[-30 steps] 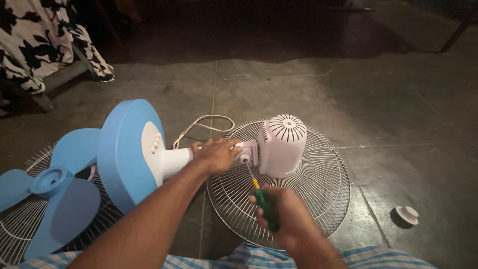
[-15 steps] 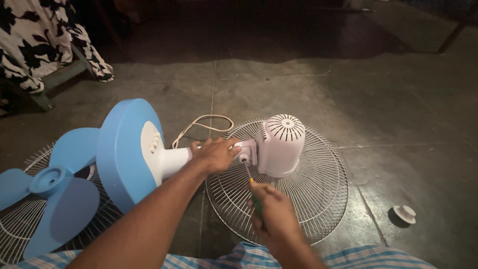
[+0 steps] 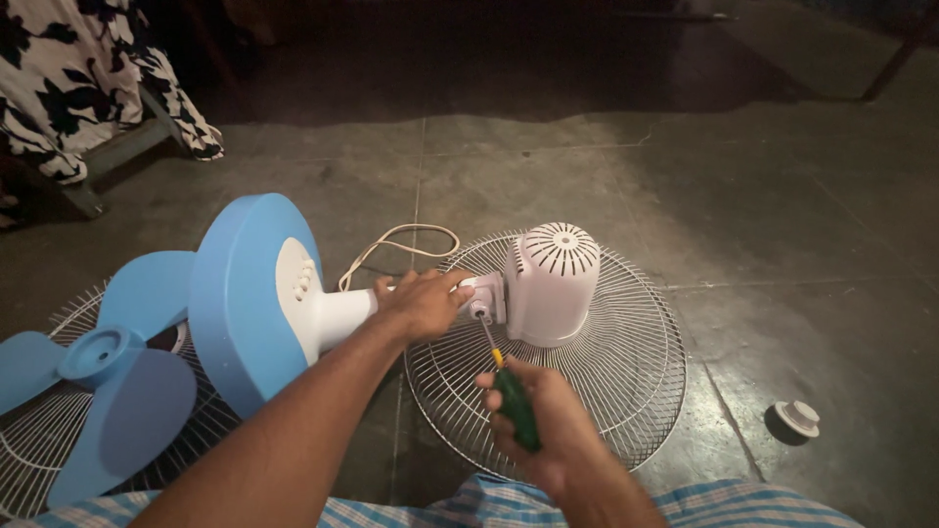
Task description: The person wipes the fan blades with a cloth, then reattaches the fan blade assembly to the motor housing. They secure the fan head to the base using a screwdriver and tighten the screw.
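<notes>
A person sits on a dark tiled floor, looking down at a table fan taken apart and lying on its side. The right hand, near the bottom centre, is closed around the green handle of a screwdriver. The tool's long axis runs from that hand up and slightly to the left, away from the person, and its tip meets the joint between the fan's white neck and the white motor housing. That joint lies just beyond and a little left of the right hand.

The left hand is the nearer one to the joint: it is wrapped around the white neck, fingers touching the joint, steadying it.

The motor housing rests on a round wire guard lying flat. To the left the round blue base stands on edge. Far left, a blue blade lies on a second wire guard. A cream cord loops behind the neck. A small white cap sits apart at the right.
</notes>
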